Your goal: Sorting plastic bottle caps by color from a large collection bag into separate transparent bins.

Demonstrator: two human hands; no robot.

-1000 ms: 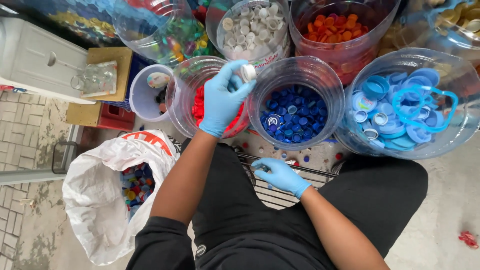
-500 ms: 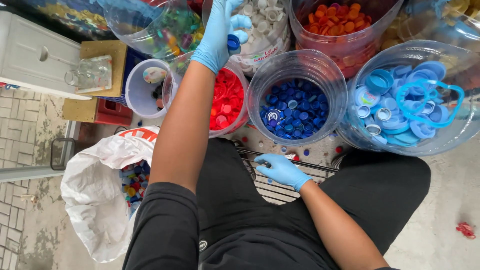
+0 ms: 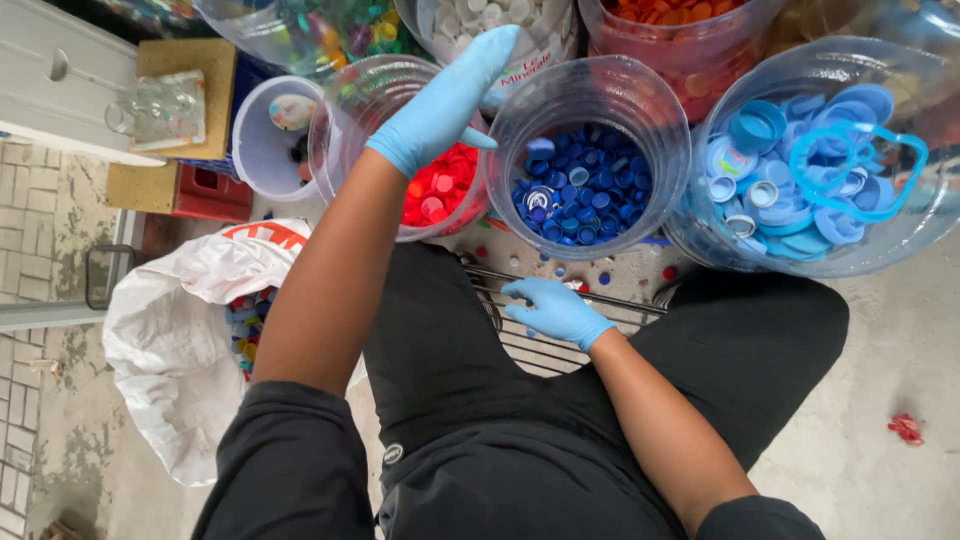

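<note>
Left hand (image 3: 445,100), grip released, above red-cap tub (image 3: 440,190); right hand (image 3: 555,310) seemingly released on wire rack (image 3: 520,345).

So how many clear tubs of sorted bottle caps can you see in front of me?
6, and more may be cropped: multicoloured, white, orange behind; red, dark blue, light blue in front.

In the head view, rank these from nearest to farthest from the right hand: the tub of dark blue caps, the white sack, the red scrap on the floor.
From the right hand:
1. Tub of dark blue caps, just above it.
2. White sack, on the left of the picture.
3. Red scrap, far right on the floor.
</note>
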